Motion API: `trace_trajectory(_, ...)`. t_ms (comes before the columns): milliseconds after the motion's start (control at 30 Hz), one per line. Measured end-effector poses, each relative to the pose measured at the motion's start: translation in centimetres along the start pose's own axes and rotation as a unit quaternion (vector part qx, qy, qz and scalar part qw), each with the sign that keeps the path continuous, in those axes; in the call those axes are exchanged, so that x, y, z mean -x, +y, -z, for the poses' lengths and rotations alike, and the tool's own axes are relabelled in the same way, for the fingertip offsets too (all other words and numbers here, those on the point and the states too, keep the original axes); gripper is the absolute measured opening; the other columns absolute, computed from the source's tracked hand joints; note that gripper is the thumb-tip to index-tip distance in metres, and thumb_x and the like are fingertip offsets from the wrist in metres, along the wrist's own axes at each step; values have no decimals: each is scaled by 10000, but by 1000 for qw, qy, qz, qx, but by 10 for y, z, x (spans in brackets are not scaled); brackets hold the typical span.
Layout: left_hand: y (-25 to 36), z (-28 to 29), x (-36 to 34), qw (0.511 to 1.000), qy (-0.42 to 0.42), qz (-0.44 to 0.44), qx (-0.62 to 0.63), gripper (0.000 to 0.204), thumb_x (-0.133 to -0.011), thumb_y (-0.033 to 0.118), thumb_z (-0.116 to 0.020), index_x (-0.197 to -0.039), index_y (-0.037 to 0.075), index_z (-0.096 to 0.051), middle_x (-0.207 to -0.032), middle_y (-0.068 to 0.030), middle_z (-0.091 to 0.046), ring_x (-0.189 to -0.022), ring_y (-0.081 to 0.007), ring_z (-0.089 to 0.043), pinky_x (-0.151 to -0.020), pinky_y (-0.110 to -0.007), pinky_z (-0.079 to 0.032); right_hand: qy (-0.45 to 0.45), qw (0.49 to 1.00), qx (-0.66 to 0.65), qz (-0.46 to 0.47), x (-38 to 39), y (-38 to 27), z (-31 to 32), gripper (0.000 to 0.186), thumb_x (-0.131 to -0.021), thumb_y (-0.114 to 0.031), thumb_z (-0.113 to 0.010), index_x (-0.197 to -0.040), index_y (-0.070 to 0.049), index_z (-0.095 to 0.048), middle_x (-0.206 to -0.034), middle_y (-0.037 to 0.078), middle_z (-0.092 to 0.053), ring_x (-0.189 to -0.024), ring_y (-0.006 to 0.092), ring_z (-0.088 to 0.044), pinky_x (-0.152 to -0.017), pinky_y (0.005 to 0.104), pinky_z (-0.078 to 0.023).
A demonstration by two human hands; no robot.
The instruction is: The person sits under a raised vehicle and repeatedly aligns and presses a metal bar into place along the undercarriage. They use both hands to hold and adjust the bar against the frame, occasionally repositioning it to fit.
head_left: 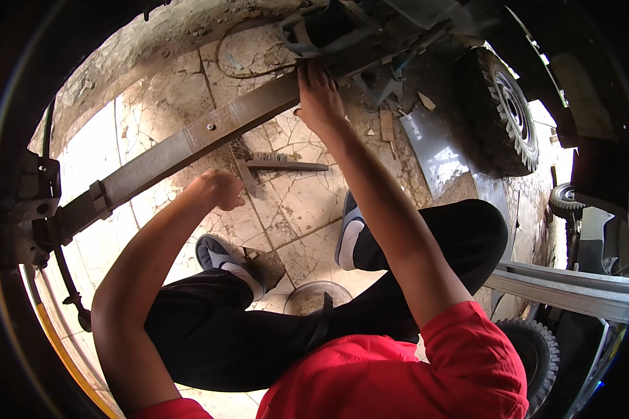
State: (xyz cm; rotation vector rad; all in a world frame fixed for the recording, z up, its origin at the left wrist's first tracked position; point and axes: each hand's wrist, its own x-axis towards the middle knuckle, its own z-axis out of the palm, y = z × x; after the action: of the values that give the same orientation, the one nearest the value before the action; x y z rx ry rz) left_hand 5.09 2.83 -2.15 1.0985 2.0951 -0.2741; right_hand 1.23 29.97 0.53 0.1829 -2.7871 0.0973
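Observation:
A long grey metal beam [168,145] crosses in front of me, rising from lower left to upper right. My right hand [319,96] rests on its upper right stretch, fingers laid out across the top face and thumb at the near edge. My left hand [219,190] hovers below the beam with loosely curled fingers; I see nothing in it. A small bright round spot, perhaps a hole or bolt [212,127], marks the beam between them. On the floor under the beam lies a brush [286,166] with dark bristles and a straight handle, right of my left hand.
Cracked, dirty tiles [297,202] make up the floor. A large tyred wheel [514,112] stands at right, beside a shiny flat sheet [433,150]. Brackets [38,185] sit at the beam's left end. A round disc [318,297] lies between my feet. A metal rail [559,290] is at right.

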Motion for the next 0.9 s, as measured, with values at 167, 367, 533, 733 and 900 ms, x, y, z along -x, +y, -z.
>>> trace_trajectory(167, 5, 5, 11, 1000, 22, -14, 4, 466, -944, 454, -597, -1135, 41, -703, -1126, -176, -714, -1102, -341, -665, -942, -448, -525, 18, 999, 18, 22, 12, 8, -6, 994, -658, -212, -896, -1468, 13, -367, -1524, 239, -353, -1427, 366, -355, -1170, 441, -332)
trace_trajectory(367, 7, 10, 10, 999, -36, 15, -5, 489, -935, 473, -602, -1247, 97, -634, -1160, -160, -692, -1132, -338, -644, -966, -463, -508, 58, 998, 8, 30, 5, 5, -1, 649, -814, -64, -647, -1411, 74, -432, -1473, 273, -416, -1357, 376, -439, -1139, 439, -368)
trace_trajectory(533, 6, 11, 12, 1000, 9, -3, 1, 461, -935, 447, -613, -1147, 45, -689, -1115, -176, -715, -1103, -346, -664, -944, -450, -524, 53, 998, 9, 29, 0, 1, -2, 617, -838, -66, -615, -1409, 75, -429, -1484, 274, -403, -1355, 380, -445, -1136, 440, -372)
trace_trajectory(733, 13, 18, 19, 1000, -9, 15, -10, 445, -951, 437, -594, -1139, 47, -699, -1115, -167, -720, -1086, -330, -676, -944, -448, -528, 15, 999, 33, 16, 17, 7, -2, 995, -655, -173, -889, -1476, 16, -360, -1534, 244, -339, -1438, 364, -342, -1174, 433, -331)
trace_trajectory(900, 10, 10, 9, 1000, -20, 6, -24, 451, -966, 446, -567, -1114, 47, -717, -1126, -167, -720, -1078, -323, -682, -936, -444, -535, 3, 1000, -3, -2, -5, 0, 0, 1002, -646, -180, -897, -1471, 15, -362, -1536, 237, -340, -1438, 365, -343, -1174, 435, -334)
